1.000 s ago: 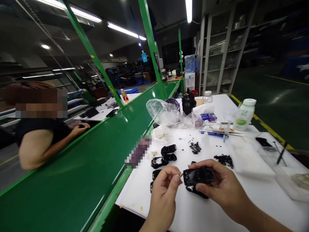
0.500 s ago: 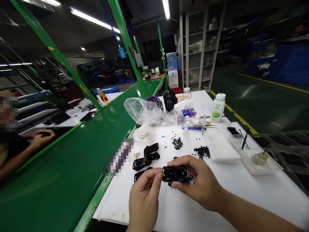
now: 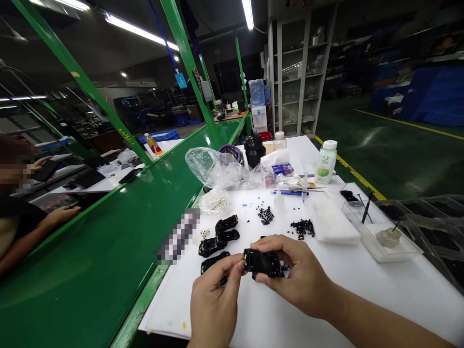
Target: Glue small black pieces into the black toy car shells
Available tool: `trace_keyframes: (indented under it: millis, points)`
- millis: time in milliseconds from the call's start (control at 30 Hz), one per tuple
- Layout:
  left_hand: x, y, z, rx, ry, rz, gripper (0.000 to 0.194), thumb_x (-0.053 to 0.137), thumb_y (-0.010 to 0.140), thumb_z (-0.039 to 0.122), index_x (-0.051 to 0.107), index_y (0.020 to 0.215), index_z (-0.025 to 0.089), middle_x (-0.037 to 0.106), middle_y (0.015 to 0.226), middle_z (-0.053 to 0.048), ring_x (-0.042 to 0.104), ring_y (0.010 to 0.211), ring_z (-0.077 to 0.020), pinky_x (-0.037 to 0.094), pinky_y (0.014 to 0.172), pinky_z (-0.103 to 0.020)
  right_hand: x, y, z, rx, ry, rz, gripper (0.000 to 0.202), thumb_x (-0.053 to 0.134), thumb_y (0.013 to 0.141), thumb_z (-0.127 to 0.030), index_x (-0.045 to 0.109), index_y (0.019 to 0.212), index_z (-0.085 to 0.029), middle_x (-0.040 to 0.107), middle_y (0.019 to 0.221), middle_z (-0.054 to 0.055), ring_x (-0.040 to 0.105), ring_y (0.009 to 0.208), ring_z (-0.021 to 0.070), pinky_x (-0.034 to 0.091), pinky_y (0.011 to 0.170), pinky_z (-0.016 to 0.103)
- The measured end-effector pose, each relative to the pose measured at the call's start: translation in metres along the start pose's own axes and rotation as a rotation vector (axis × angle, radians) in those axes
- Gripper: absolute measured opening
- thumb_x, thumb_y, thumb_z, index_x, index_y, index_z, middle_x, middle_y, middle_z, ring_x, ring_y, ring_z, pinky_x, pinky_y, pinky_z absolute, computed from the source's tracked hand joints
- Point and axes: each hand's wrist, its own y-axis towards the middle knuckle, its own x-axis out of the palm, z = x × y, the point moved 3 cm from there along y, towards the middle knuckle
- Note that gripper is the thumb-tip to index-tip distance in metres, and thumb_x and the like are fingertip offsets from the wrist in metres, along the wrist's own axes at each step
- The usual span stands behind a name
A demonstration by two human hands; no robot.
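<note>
A glossy black car-shaped part (image 3: 263, 262) is held level over the white table. My right hand (image 3: 304, 278) grips it by its long edges, thumb below and fingers above. The thumb and forefinger of my left hand (image 3: 217, 295) are pinched at its left end; whether something small sits between them is hidden. Several similar black parts (image 3: 219, 242) lie to the left, one partly behind my left hand. Beyond my hands are two piles of tiny black pieces (image 3: 266, 215), and pale small pieces lie in a clear bag (image 3: 216, 202).
A white foam block (image 3: 333, 222) and a clear tray (image 3: 384, 253) with a small jar are on the right. Bottles, tweezers and plastic bags stand or lie at the back. Left runs a green conveyor (image 3: 108, 241), with a person beyond it.
The black part has tilted slightly in my right hand. My left hand is nearly where it was. Across the conveyor, the other person's hands have moved apart.
</note>
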Motion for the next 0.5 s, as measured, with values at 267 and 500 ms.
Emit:
trace_keyframes:
  millis: [267, 500]
  points:
    - [0.0021, -0.0016, 0.0026, 0.003, -0.006, 0.045, 0.027, 0.063, 0.084, 0.045, 0.076, 0.088, 0.023, 0.074, 0.075, -0.002, 0.068, 0.067, -0.0183, 0.054, 0.065, -0.025, 0.0009, 0.0012, 0.0009, 0.02, 0.062, 0.008, 0.039, 0.078, 0.075, -0.013, 0.061, 0.106, -0.027, 0.068, 0.112, 0.003, 0.067, 0.103, 0.0182, 0.057, 0.09, 0.028]
    - [0.0042, -0.0023, 0.0047, -0.12, -0.082, 0.033, 0.026, 0.067, 0.08, 0.045, 0.077, 0.083, 0.022, 0.072, 0.072, -0.004, 0.066, 0.065, -0.02, 0.052, 0.063, -0.026, 0.0011, 0.0026, 0.0017, 0.035, 0.055, 0.027, 0.036, 0.078, 0.075, -0.016, 0.061, 0.105, -0.026, 0.069, 0.11, 0.006, 0.068, 0.101, 0.0209, 0.058, 0.088, 0.032]
